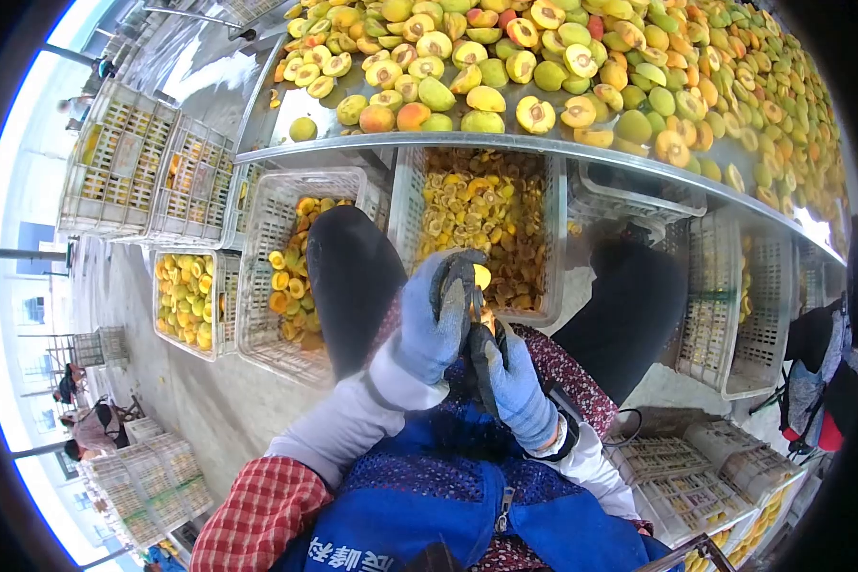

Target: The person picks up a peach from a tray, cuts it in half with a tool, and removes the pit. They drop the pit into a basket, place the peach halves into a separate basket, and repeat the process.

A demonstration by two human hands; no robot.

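Observation:
My left hand (437, 310), in a blue knitted glove with dark palm and fingers, is closed around a yellow fruit piece (482, 277). My right hand (510, 381), gloved the same way, is closed just below and to the right, against an orange fruit piece (487, 317) between the two hands. Whether a tool is in the right hand is hidden by the fingers. Both hands are over my lap, in front of a crate (554, 238) holding yellow fruit pieces and brown scraps.
A metal table (353, 140) piled with halved and whole fruit stands ahead. Crates of fruit (257, 276) (221, 305) stand at the left, with stacked crates (114, 162) behind. More crates (725, 315) are at the right. People (100, 424) sit at the far left.

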